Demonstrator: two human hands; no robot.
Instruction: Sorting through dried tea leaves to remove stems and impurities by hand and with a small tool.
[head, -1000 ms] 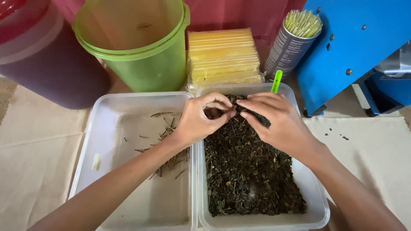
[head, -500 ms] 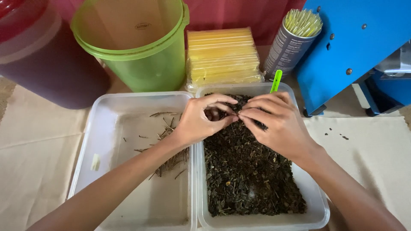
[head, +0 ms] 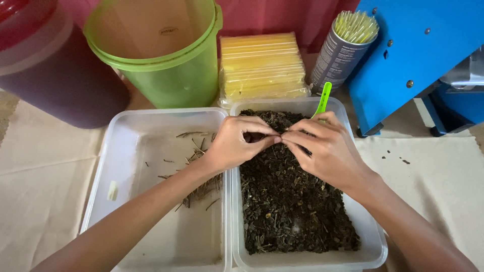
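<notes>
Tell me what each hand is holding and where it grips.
Both the left hand and the right hand pinch at something small between their fingertips, over the dried leaves in the right tub. What it is cannot be told.

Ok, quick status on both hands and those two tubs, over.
Left hand and right hand fingertips together, pinching over the dried leaves in the right tub. Left tub holds a few loose stems. Green scoop behind the hands, nothing blocking.

Cloth-covered surface (head: pixel 45 191) under two clear tubs (head: pixel 151 252), green bucket (head: pixel 166 75), maroon container (head: pixel 55 85), blue machine (head: pixel 418 55).
</notes>
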